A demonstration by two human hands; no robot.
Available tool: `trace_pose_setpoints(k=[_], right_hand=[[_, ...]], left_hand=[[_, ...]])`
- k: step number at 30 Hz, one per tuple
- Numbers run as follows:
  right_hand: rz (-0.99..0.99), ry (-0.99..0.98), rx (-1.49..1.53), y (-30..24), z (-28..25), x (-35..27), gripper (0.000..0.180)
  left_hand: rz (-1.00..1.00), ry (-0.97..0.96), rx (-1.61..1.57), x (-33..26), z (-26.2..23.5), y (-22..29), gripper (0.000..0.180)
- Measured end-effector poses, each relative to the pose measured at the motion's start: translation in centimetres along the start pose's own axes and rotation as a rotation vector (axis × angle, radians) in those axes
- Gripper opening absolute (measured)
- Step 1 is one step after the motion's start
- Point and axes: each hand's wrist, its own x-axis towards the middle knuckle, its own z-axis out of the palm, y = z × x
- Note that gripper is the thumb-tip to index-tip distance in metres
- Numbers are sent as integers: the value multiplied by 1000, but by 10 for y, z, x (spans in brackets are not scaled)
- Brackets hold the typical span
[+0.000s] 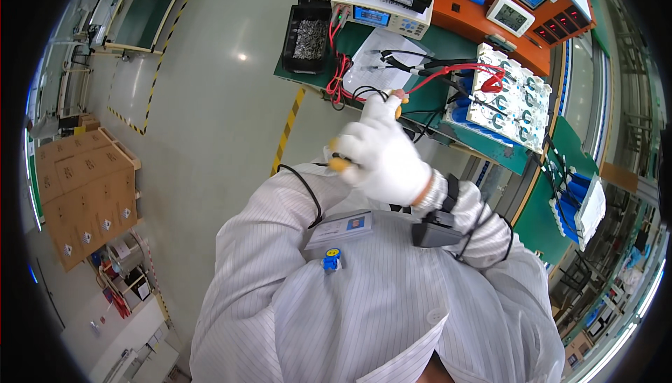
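One gloved hand [383, 153] visible, gripping one yellow-handled probe [339, 164]. Two black bins [306, 37] of metal parts, one bench meter [381, 13], one white tray [509, 96] of ring parts, one paper sheet [378, 58], one stack of cardboard boxes [84, 190].

White knit glove [383, 153] with ribbed cuff, white coat [371, 306] with fine grey pinstripes, small blue and yellow clip [331, 258] under a chest badge [340, 229], black box [437, 230] strapped at the wrist, thin black cable [305, 183] over the sleeve

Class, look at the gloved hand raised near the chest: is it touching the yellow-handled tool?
Touching. The head view shows the white-gloved hand closed around the yellow-handled tool, its yellow end sticking out of the fist.
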Motion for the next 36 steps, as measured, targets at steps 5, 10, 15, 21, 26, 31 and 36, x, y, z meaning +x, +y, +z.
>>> trace_pose_setpoints(k=[5,10,15,21,26,31,36], right_hand=[[270,-739,142,-16,47,68,35],[38,-932,357,-16,132,72,36],[172,-596,860,-70,85,68,31],[-157,-432,423,-47,18,36,31],[-123,-145,104,0,-19,12,45],[-108,-154,-147,24,-23,-5,51],[-150,-204,-332,33,8,-22,24]], left_hand=[[89,-302,99,-9,0,14,33],[155,-352,216,-4,14,15,35],[147,-319,133,-7,9,16,34],[166,-308,180,-6,-17,40,33],[100,-132,210,-20,-13,64,29],[-7,-57,187,-44,5,94,24],[98,-322,267,-4,-1,67,28]])
